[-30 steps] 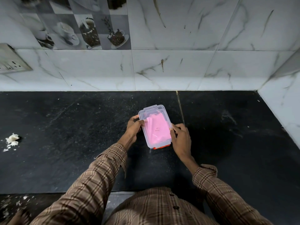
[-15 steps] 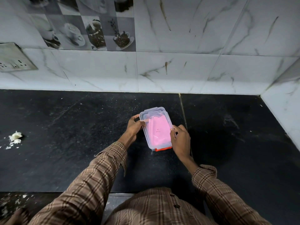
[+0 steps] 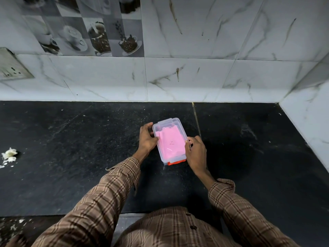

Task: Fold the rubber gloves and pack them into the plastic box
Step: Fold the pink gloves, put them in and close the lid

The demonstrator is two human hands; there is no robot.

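A clear plastic box [image 3: 164,126] with its lid on sits on the black stone counter [image 3: 71,148], an orange clip showing at its near end. Folded pink rubber gloves [image 3: 170,143] lie inside, seen through the lid. My left hand [image 3: 146,139] grips the box's left long side, fingers curled on the rim. On the right long side, my right hand [image 3: 195,152] presses the lid's edge with its fingertips.
A white marble-tiled wall [image 3: 178,77] runs along the counter's back and turns forward at the right. A crumpled white scrap with crumbs [image 3: 8,155] lies at the far left. A wall socket [image 3: 10,68] is mounted upper left.
The hands and box have barely moved; my head has shifted slightly. My right fingers sit a little further onto the lid's right edge.
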